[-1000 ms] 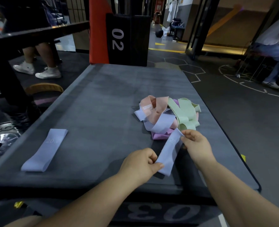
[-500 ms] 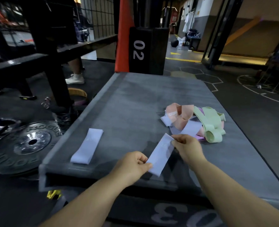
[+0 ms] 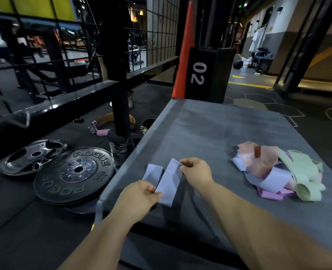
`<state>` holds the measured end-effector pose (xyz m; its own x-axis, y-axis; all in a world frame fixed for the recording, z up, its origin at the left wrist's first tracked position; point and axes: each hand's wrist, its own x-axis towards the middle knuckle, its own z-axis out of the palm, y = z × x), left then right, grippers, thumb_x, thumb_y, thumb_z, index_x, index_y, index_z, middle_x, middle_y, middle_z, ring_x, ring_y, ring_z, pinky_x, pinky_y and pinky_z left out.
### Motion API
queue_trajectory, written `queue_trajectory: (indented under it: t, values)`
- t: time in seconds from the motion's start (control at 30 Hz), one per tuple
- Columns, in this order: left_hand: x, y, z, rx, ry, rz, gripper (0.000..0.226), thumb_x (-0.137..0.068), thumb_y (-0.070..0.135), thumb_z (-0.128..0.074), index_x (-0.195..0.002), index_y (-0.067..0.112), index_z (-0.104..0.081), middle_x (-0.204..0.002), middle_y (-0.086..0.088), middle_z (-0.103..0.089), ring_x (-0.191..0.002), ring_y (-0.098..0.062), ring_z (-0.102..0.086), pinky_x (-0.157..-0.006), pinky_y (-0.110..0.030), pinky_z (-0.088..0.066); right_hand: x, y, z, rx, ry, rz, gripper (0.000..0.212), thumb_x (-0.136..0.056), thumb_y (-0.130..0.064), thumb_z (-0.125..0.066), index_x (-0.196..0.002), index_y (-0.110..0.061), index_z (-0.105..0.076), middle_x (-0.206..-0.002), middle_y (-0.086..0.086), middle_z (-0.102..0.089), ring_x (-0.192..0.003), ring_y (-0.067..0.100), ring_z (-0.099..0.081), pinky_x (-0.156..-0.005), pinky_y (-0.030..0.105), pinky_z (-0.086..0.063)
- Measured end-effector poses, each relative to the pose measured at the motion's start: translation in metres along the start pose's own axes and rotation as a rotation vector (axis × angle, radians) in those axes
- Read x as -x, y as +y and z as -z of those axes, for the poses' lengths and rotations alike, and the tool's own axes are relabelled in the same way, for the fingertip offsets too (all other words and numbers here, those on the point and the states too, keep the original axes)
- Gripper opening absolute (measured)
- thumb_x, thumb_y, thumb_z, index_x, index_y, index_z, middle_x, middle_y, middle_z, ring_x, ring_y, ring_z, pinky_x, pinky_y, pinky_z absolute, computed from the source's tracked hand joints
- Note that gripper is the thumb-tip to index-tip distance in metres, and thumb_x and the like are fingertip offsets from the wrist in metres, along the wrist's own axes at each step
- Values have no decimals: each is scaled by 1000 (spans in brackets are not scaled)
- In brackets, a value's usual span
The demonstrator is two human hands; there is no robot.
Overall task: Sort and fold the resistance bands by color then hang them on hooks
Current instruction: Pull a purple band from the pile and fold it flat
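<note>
Shifted leftward, the lavender band (image 3: 170, 182) is held beside a flat band (image 3: 153, 173) at the tabletop (image 3: 210, 133) edge. Its ends are pinched by left hand (image 3: 139, 197) and right hand (image 3: 197, 171).

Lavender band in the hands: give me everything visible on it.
The lavender band is a wide loop of what looks like soft elastic fabric, pale lilac, pressed flat into a strip. Faint print near its far end is unreadable. It seems lifted, tilted, over the grey platform. The left hand pinches its near end and the right hand pinches its far end. It sits just right of a second lavender band lying flat; whether they touch cannot be told.
</note>
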<state>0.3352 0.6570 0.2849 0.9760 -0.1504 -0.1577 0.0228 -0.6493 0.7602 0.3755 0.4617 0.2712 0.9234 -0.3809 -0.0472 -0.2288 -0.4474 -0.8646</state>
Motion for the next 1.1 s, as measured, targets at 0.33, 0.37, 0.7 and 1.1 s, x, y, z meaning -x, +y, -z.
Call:
queue_trajectory:
  t: [0.33,0.37,0.7,1.1]
  values:
    - [-16,-28,26,-61,119,130,17,-76,44,-68,-79,29,-59,-84,12,-65,-88,-14,-61,-84,-31,-49,-18,-25,-52,189,-94,76,30,-89,-11,-49,-104,-27,-69,-94,-14,-64,-86,7,-57,-72,15,-38]
    - [-16,-30,27,-80,118,137,18,-76,43,-67,-79,29,-57,-85,11,-65,-89,-14,-61,-82,-30,-49,-18,-26,-55,198,-95,78,31,-88,-10,-48,-103,-27,-69,-95,-13,-64,-86,7,-56,-73,15,-38]
    - [-21,-41,20,-282,118,93,24,-78,47,-62,-82,26,-51,-82,9,-62,-83,-14,-59,-74,-29,-46,-22,-19,-72,384,-90,185,37,-90,-6,-44,-114,-19,-69,-121,2,-59,-111,19,-55,-86,18,-37]
    - [-19,-38,15,-346,181,-14,19,-87,40,-53,-103,29,-53,-101,9,-60,-95,-14,-52,-71,-28,-33,-22,-14,-72,394,-120,254,36,-94,-10,-46,-124,-20,-64,-124,-1,-58,-116,15,-53,-91,14,-34]
